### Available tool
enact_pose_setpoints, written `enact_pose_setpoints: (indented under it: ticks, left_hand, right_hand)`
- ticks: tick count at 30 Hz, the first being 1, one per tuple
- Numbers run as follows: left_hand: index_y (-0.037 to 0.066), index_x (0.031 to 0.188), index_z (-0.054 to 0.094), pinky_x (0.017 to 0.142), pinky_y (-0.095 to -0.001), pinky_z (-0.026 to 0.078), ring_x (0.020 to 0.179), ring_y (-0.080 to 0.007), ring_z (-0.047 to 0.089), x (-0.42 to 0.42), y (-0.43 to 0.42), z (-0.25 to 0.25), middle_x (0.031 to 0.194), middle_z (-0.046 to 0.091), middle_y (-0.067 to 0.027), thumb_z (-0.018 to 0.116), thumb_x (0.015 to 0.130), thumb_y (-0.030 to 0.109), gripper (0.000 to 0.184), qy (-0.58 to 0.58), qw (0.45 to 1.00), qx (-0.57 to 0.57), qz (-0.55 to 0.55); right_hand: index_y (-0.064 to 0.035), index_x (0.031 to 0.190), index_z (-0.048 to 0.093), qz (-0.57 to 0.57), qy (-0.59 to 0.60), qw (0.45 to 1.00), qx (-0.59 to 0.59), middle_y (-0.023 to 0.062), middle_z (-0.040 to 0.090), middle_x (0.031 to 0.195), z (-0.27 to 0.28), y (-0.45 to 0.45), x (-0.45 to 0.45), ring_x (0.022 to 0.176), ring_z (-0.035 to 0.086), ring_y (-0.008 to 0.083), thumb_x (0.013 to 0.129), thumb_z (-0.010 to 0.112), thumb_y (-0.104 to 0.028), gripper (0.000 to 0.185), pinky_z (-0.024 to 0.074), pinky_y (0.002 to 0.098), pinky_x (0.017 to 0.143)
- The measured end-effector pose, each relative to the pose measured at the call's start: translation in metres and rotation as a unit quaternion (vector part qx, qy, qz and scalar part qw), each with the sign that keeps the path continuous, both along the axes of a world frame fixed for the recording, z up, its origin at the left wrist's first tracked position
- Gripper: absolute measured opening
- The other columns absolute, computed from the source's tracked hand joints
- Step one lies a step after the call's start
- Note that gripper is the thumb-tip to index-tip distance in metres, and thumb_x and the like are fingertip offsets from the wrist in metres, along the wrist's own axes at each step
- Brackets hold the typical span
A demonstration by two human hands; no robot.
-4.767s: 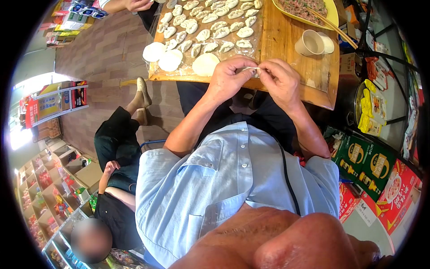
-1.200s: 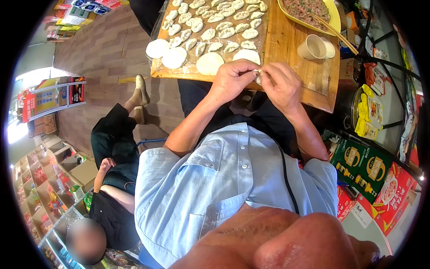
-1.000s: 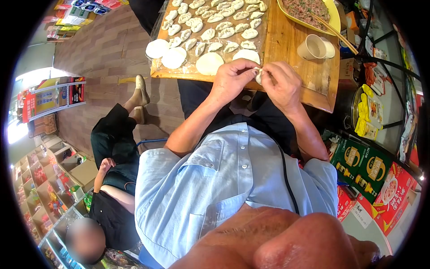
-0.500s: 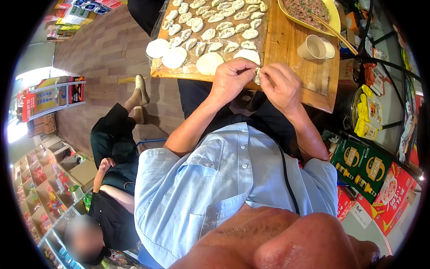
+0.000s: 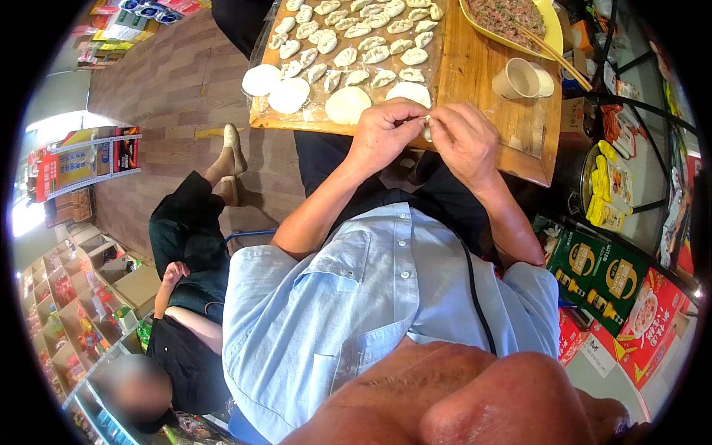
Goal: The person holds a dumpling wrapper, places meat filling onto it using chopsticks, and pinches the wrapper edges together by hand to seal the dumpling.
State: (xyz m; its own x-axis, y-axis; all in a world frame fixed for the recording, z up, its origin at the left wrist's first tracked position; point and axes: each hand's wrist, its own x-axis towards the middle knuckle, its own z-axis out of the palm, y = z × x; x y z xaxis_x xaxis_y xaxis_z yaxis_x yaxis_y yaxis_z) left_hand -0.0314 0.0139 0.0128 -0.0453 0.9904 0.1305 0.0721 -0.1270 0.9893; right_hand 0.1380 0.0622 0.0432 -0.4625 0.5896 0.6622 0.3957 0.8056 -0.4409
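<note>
My left hand (image 5: 386,135) and my right hand (image 5: 466,139) meet at the near edge of the wooden table, fingertips pinched together on one small dumpling (image 5: 427,132). Most of that dumpling is hidden behind my fingers. Just beyond my hands lie round dough wrappers (image 5: 347,105), several of them along the near edge of a plastic-covered board (image 5: 315,109). Rows of folded dumplings (image 5: 375,54) cover the rest of this board. Meat filling (image 5: 508,16) sits in a yellow bowl (image 5: 549,16) at the far right, with chopsticks (image 5: 556,53) resting across its rim.
A paper cup (image 5: 517,79) stands on the wooden table (image 5: 469,68) right of the board. Shelving with packaged goods and green boxes (image 5: 597,278) crowds the right side. Another person in dark clothes (image 5: 189,245) sits to my left, on the brown floor side.
My fingers shift very slightly around the dumpling. The seated person's head has moved a little to the left. Everything on the table stays where it was.
</note>
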Motion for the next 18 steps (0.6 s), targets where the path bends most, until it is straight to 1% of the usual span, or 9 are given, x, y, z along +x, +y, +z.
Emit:
enact_pose_setpoints:
  ticks: [7, 11, 17, 18]
  left_hand:
    - [-0.003, 0.097, 0.072, 0.069, -0.0252, 0.050, 0.077, -0.0118, 0.063, 0.0013, -0.0012, 0.0018, 0.089, 0.069, -0.0068, 0.069, 0.087, 0.001, 0.012, 0.008, 1.000, 0.002, -0.001]
    - [-0.003, 0.096, 0.072, 0.067, -0.0252, 0.051, 0.074, -0.0112, 0.063, -0.0010, 0.0001, 0.0019, 0.086, 0.069, -0.0067, 0.070, 0.086, 0.002, 0.012, 0.008, 1.000, -0.015, -0.013]
    - [-0.002, 0.094, 0.071, 0.067, -0.0238, 0.051, 0.073, -0.0091, 0.063, -0.0023, 0.0012, -0.0005, 0.085, 0.069, -0.0051, 0.070, 0.086, 0.003, 0.010, 0.019, 0.999, -0.045, -0.005]
    - [-0.002, 0.094, 0.071, 0.067, -0.0235, 0.051, 0.073, -0.0084, 0.063, -0.0014, 0.0006, -0.0006, 0.085, 0.070, -0.0043, 0.070, 0.086, 0.003, 0.009, 0.013, 0.998, -0.056, 0.004]
  right_hand:
    - [-0.0040, 0.083, 0.066, 0.002, 0.004, 1.000, 0.013, 0.0084, 0.063, 0.077, 0.0001, 0.0007, -0.0010, 0.069, 0.064, 0.0277, 0.072, 0.073, 0.000, 0.014, 0.0506, 0.0374, 0.060]
    - [-0.0040, 0.085, 0.067, 0.002, -0.001, 1.000, 0.007, 0.0087, 0.064, 0.079, -0.0013, 0.0008, 0.0013, 0.070, 0.064, 0.0281, 0.072, 0.072, 0.000, 0.014, 0.0509, 0.0378, 0.060]
    - [-0.0038, 0.091, 0.070, 0.037, -0.023, 0.999, 0.002, 0.0091, 0.065, 0.083, 0.0017, 0.0027, 0.0072, 0.073, 0.064, 0.0291, 0.076, 0.071, -0.001, 0.016, 0.0515, 0.0390, 0.062]
    - [-0.0030, 0.094, 0.070, 0.047, -0.025, 0.999, -0.013, 0.0097, 0.066, 0.084, 0.0018, 0.0045, 0.0079, 0.073, 0.064, 0.0286, 0.079, 0.071, -0.002, 0.015, 0.0516, 0.0376, 0.063]
